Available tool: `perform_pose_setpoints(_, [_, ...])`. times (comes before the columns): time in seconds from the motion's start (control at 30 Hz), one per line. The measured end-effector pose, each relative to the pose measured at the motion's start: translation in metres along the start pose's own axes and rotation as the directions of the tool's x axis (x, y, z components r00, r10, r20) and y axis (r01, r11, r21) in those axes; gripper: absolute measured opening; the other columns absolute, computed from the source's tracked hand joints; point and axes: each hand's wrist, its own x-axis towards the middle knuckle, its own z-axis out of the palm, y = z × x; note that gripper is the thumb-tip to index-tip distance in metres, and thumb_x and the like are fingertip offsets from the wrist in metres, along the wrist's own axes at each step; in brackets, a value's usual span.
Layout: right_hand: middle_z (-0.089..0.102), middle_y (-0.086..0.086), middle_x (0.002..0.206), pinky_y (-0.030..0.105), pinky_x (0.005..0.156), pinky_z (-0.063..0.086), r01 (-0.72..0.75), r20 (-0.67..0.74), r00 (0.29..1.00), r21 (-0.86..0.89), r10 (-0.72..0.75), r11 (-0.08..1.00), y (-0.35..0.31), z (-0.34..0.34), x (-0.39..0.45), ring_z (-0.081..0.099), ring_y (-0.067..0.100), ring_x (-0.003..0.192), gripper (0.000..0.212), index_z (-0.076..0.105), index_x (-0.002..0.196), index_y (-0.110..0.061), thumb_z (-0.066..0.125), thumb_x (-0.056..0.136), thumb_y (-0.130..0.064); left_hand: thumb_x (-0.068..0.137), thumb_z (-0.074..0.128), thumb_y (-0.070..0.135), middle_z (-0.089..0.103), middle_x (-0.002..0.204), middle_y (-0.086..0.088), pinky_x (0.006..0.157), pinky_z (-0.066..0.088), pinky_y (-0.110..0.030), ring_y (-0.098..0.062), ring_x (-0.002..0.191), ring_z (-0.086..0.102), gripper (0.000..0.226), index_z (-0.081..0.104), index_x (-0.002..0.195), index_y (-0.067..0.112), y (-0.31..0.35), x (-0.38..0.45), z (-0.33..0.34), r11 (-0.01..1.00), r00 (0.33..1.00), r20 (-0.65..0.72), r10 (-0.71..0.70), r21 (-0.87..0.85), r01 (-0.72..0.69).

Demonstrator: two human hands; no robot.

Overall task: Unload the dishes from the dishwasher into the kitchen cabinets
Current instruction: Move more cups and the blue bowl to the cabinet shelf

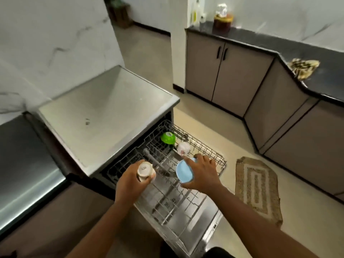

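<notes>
Dishes partly lifted: cream cup point(145, 171) gripped in left hand point(130, 183), blue bowl point(184, 172) gripped by right hand point(202, 175), both over rack point(214, 157). Green bowl point(168, 138) and white cup point(183, 148) left inverted beyond right fingers, nearer right hand.

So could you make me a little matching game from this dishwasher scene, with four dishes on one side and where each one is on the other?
Things:
1. blue bowl
2. green bowl
3. cream cup
4. white patterned cup

Places:
A. upside down at the far end of the rack
B. held in the left hand
C. gripped by the right hand
D. in the rack, just beyond the right hand's fingertips

Pairs: 1-C, 2-A, 3-B, 4-D
</notes>
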Motion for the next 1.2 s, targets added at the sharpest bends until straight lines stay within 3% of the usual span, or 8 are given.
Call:
perform_pose_setpoints(0.13, [0.05,-0.001,0.135,0.043,0.096,0.036,0.036,-0.077,0.997,0.089,-0.029,0.995,-0.031,-0.036,-0.029,0.047,0.025,0.118,0.111,0.027,0.147,-0.037,0.066,0.053,-0.083,0.071,0.076,0.053,0.066,0.111,0.014,0.08,0.054,-0.034,-0.011,0.102,0.063,0.064,0.057,0.129,0.034,0.021,-0.038,-0.048,0.999,0.995,-0.091,-0.028,-0.029,0.025])
perform_pose_setpoints(0.33, [0.054,-0.004,0.132,0.046,0.094,0.037,0.279,-0.133,0.951,-0.025,-0.279,0.96,-0.079,-0.078,-0.074,0.05,0.026,0.116,0.101,0.04,0.139,-0.037,0.053,0.054,-0.089,0.072,0.077,0.054,0.062,0.11,0.024,0.08,0.043,-0.023,0.0,0.1,0.057,0.056,0.057,0.122,0.043,0.045,-0.122,-0.11,0.991,0.955,-0.263,-0.136,-0.016,0.136])
perform_pose_setpoints(0.5, [0.056,-0.005,0.128,0.044,0.091,0.04,0.434,-0.207,0.875,-0.063,-0.438,0.899,-0.131,-0.1,-0.1,0.052,0.026,0.112,0.099,0.044,0.138,-0.037,0.052,0.055,-0.091,0.063,0.076,0.061,0.066,0.106,0.027,0.087,0.052,-0.031,0.002,0.099,0.062,0.058,0.058,0.116,0.047,0.037,-0.186,-0.16,0.98,0.927,-0.32,-0.194,-0.025,0.197])
perform_pose_setpoints(0.63, [0.055,-0.005,0.13,0.044,0.092,0.04,0.556,-0.247,0.798,-0.053,-0.55,0.83,-0.193,-0.119,-0.113,0.052,0.025,0.112,0.097,0.044,0.139,-0.038,0.053,0.057,-0.089,0.062,0.077,0.063,0.066,0.113,0.023,0.088,0.052,-0.032,0.0,0.101,0.063,0.067,0.06,0.123,0.041,0.016,-0.228,-0.219,0.962,0.887,-0.391,-0.245,0.013,0.272])
perform_pose_setpoints(0.77, [0.042,-0.004,0.142,0.043,0.101,0.039,0.676,-0.267,0.71,0.002,-0.652,0.736,-0.258,-0.138,-0.114,0.047,0.022,0.121,0.096,0.034,0.143,-0.038,0.054,0.063,-0.088,0.064,0.08,0.06,0.069,0.105,0.021,0.081,0.054,-0.03,0.001,0.089,0.065,0.064,0.062,0.121,0.038,-0.006,-0.252,-0.283,0.958,0.854,-0.457,-0.248,0.017,0.288])
perform_pose_setpoints(0.87, [0.036,-0.006,0.146,0.04,0.102,0.039,0.728,-0.307,0.651,-0.005,-0.694,0.686,-0.311,-0.152,-0.111,0.046,0.018,0.122,0.097,0.031,0.144,-0.038,0.054,0.065,-0.089,0.059,0.079,0.065,0.068,0.109,0.022,0.085,0.055,-0.031,0.002,0.093,0.064,0.072,0.062,0.124,0.038,-0.028,-0.258,-0.329,0.953,0.819,-0.507,-0.269,-0.016,0.303])
perform_pose_setpoints(1.03, [0.039,-0.01,0.142,0.034,0.102,0.038,0.78,-0.377,0.58,0.003,-0.722,0.625,-0.412,-0.173,-0.097,0.045,0.014,0.12,0.096,0.033,0.145,-0.04,0.056,0.065,-0.088,0.058,0.07,0.074,0.067,0.108,0.023,0.084,0.055,-0.034,0.001,0.091,0.065,0.073,0.062,0.122,0.041,-0.075,-0.257,-0.404,0.944,0.777,-0.592,-0.214,0.078,0.32])
perform_pose_setpoints(1.2, [0.044,-0.006,0.141,0.039,0.101,0.042,0.819,-0.439,0.505,-0.026,-0.743,0.573,-0.512,-0.19,-0.072,0.048,0.017,0.122,0.097,0.038,0.144,-0.035,0.06,0.065,-0.086,0.061,0.071,0.072,0.07,0.108,0.014,0.081,0.053,-0.031,-0.012,0.096,0.067,0.072,0.063,0.123,0.038,-0.114,-0.24,-0.481,0.927,0.787,-0.6,-0.143,0.197,0.318])
